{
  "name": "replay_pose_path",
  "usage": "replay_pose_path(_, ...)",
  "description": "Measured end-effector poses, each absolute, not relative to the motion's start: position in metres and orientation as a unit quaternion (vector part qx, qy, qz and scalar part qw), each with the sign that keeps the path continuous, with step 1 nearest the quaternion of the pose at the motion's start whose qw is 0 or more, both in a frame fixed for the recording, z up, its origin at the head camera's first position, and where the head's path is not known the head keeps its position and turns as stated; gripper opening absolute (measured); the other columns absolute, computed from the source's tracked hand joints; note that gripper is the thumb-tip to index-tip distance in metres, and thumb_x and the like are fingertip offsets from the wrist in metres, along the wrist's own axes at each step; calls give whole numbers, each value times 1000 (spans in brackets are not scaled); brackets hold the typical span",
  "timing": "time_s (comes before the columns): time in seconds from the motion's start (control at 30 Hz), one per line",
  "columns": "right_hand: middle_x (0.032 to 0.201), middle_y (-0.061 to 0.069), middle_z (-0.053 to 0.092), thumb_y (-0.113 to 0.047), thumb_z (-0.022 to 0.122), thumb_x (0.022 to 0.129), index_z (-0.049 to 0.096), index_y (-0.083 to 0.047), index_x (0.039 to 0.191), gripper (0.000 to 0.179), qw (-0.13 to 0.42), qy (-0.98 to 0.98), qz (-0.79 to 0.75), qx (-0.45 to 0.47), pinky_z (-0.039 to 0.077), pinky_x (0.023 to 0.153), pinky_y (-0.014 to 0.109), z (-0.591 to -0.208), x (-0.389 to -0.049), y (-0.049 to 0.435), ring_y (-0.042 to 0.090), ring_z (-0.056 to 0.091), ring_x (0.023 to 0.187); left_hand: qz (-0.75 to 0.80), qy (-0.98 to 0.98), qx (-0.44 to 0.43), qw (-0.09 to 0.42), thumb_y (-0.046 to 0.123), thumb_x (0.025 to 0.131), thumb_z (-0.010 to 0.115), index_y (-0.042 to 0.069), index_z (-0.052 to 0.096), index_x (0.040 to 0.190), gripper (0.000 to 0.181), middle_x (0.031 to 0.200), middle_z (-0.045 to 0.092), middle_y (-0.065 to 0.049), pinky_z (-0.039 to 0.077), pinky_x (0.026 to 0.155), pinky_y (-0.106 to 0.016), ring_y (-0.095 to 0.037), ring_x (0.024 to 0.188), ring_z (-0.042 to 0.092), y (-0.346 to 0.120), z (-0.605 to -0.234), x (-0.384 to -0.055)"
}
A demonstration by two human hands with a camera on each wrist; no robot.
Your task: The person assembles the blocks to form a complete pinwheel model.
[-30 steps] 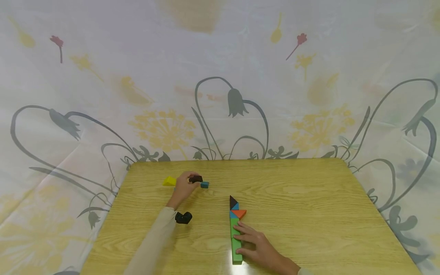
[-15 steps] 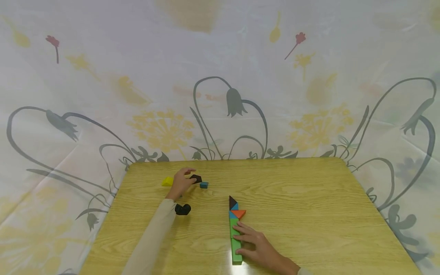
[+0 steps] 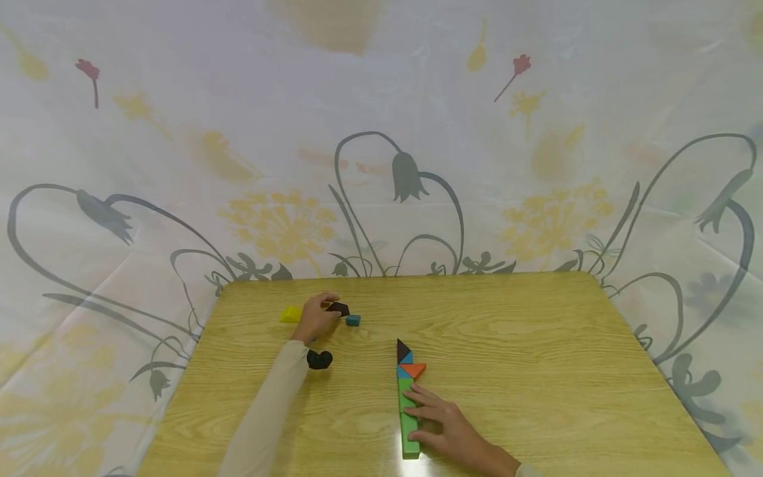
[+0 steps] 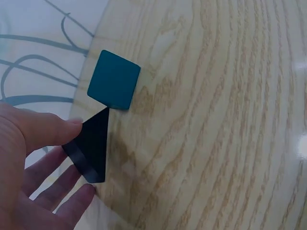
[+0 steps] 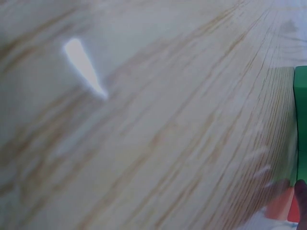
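My left hand (image 3: 316, 318) is at the back left of the table, thumb and fingers on opposite sides of a black triangular block (image 4: 93, 141), pinching it. A teal block (image 4: 114, 80) sits right at that block's corner. In the head view, my right hand (image 3: 450, 427) rests beside a column of blocks, its extended fingers touching two green blocks (image 3: 408, 434) laid end to end. Above them, small blue triangles (image 3: 407, 358), an orange triangle (image 3: 415, 370) and a dark triangle (image 3: 403, 350) continue the column. In the right wrist view, green and red-orange blocks show only at the right edge.
A yellow block (image 3: 290, 314) lies left of my left hand. A bit of blue shows beside the left wrist, mostly hidden. A black camera (image 3: 320, 360) sits on that wrist. The wooden table (image 3: 536, 344) ends at a flower-printed backdrop (image 3: 489, 165).
My left hand has shifted slightly back and left around the black block, and its wrist camera has moved up in the head view. My right hand and the column have stayed put.
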State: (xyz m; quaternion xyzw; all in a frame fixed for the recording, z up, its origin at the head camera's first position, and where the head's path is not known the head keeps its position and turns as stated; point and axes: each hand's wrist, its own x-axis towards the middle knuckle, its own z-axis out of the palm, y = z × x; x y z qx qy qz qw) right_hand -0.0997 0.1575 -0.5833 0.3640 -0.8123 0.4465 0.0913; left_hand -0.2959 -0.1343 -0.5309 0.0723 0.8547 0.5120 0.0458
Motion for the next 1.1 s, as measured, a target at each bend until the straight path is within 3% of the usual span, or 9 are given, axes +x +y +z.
replay_pose_path(0.2, 134, 16, 53, -24, 72, 83, 66, -3, 118, 41, 70, -814, 455, 353, 36, 105, 31, -584, -99, 159, 37, 41, 128, 506, 858, 88, -13, -2, 87, 64, -6, 61, 118, 31, 127, 52, -23, 45, 93, -51, -41, 115, 48, -132, -539, -293)
replay_pose_path(0.37, 134, 16, 53, -23, 72, 83, 66, -3, 119, 41, 70, -814, 456, 353, 36, 105, 31, -584, -98, 159, 38, 41, 128, 516, 848, 108, -47, 0, 86, 66, -7, 64, 112, 27, 113, 58, -22, 49, 85, -48, -38, 100, 54, -125, -539, -289)
replay_pose_path(0.57, 134, 16, 52, -23, 72, 83, 65, -4, 119, 41, 77, -812, 454, 358, 36, 105, 31, -585, -98, 158, 37, 41, 128, 506, 852, 130, -30, -2, 88, 63, -9, 65, 107, 20, 99, 62, -21, 52, 78, -43, -33, 88, 59, -113, -537, -283)
replay_pose_path(0.77, 134, 15, 53, -23, 72, 83, 66, -4, 118, 41, 80, -814, 449, 358, 37, 104, 34, -585, -99, 158, 38, 42, 128, 474, 868, 146, -4, 0, 86, 66, -7, 66, 104, 19, 105, 61, -21, 51, 83, -45, -36, 95, 59, -100, -534, -275)
replay_pose_path(1.1, 134, 16, 52, -23, 72, 83, 65, -4, 119, 41, 75, -813, 452, 358, 37, 104, 34, -585, -99, 158, 40, 41, 127, 474, 863, 176, -22, -5, 83, 68, -8, 68, 90, 7, 109, 61, -24, 51, 85, -47, -38, 100, 58, -95, -544, -272)
